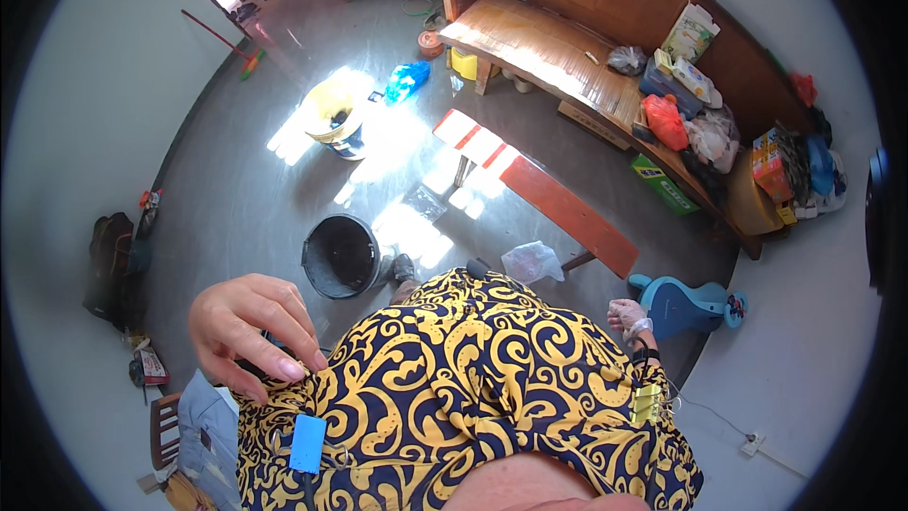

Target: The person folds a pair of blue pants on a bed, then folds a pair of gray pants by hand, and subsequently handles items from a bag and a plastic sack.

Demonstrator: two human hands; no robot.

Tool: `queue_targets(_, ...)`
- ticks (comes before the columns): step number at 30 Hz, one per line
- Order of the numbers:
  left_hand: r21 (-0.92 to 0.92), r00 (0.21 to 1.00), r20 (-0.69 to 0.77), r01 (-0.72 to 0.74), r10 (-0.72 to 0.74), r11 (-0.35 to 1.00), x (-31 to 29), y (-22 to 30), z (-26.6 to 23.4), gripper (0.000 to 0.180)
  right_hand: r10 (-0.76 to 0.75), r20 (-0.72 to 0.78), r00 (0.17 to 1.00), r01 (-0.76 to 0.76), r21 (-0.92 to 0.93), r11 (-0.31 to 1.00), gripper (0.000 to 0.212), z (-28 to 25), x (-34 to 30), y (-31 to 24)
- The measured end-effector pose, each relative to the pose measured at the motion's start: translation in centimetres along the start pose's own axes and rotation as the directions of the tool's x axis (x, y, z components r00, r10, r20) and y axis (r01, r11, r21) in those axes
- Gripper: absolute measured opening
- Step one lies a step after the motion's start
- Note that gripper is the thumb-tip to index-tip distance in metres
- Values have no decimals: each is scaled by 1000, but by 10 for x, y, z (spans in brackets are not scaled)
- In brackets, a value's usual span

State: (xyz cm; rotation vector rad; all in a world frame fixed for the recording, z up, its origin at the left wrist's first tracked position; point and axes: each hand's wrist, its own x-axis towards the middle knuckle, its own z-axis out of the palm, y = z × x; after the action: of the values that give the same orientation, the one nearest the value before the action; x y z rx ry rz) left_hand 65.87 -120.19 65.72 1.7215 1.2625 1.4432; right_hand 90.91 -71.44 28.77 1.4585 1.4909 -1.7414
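My left hand (pixel 253 331) is bare and raised beside the left sleeve of the black and gold patterned shirt (pixel 445 360). Its fingers are loosely bent, and their tips are at the cloth, with a gap between thumb and forefinger; whether they touch it I cannot tell. Below it sits a blue clip (pixel 307 443) on the shirt. My right hand (pixel 627 316), in a thin see-through glove, hangs low at the right with curled fingers; what they hold, if anything, is hidden. A dark band (pixel 646 355) circles that wrist. Nearest to it stands a blue plastic ride-on toy (pixel 683 308).
Ahead stand a black bucket (pixel 340 257), a pale yellow bucket (pixel 338 118) and a narrow red bench (pixel 558 203). A clear plastic bag (pixel 532 262) lies by the bench. Bags and boxes crowd a long wooden seat (pixel 539 38) along the far right wall.
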Motion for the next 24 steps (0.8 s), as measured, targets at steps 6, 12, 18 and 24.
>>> queue_targets(6, -65, 998, -61, -15, 11, 998, -59, -22, -60, 49, 37, 3, 999, -36, -80, 996, 23, 63, 0, -34)
queue_targets(12, -63, 988, -151, 24, -33, 998, -151, -10, -139, 48, 6, -6, 1000, -7, -177, 984, 16, 172, 16, -107)
queue_targets(18, -119, 887, -431, 124, -164, 985, -268, 1, -231, 51, -47, 163, 986, 87, -252, 964, 21, 325, 29, -172)
queue_targets(24, -111, 690, -695, 175, -202, 978, -331, -22, -307, 53, -108, 207, 972, 221, -661, 717, 37, 384, -18, -219)
